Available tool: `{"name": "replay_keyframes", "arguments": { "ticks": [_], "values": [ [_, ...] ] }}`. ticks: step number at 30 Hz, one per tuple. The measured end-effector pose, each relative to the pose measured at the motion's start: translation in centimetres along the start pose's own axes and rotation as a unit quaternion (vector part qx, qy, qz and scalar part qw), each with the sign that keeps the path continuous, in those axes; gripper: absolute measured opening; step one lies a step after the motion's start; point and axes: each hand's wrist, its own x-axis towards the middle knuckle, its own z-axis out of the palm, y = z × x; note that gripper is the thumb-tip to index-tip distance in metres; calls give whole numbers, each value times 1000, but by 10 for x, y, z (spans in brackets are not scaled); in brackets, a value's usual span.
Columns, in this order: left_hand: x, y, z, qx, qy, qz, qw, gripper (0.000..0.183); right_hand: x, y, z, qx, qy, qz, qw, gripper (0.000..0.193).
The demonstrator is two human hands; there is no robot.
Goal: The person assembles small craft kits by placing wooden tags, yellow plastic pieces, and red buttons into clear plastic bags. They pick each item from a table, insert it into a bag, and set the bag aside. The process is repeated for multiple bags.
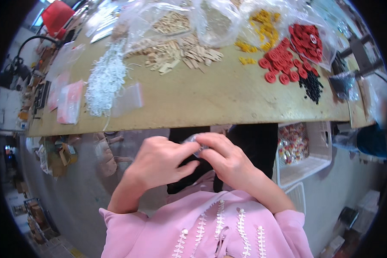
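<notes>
Across the tan bench point(189, 105), red plastic wheels point(284, 78) and white strings point(105, 81) lie loose, while colourful clear packets point(293, 144) occupy a white plastic crate point(305, 173): seemingly partway done. Just off the bench, the right hand point(228, 157) pinches a clear plastic bag point(192, 139); the curled left hand point(161, 159) meets it, grip unclear.

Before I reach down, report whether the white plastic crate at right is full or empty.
The crate is not empty: small multicoloured packets lie inside; their depth cannot be told.
</notes>
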Motion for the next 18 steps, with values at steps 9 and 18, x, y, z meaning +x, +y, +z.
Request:
{"name": "replay_keyframes", "arguments": {
  "ticks": [9, 18],
  "values": [
    [30, -83, -34, -188, 90, -155, 966, 11, -5, 4, 2, -38, 25, 49, 998, 20],
    [82, -268, -57, 141, 259, -159, 942, 32, -10, 0, 5, -39, 16, 59, 997, 22]
  ]
}}
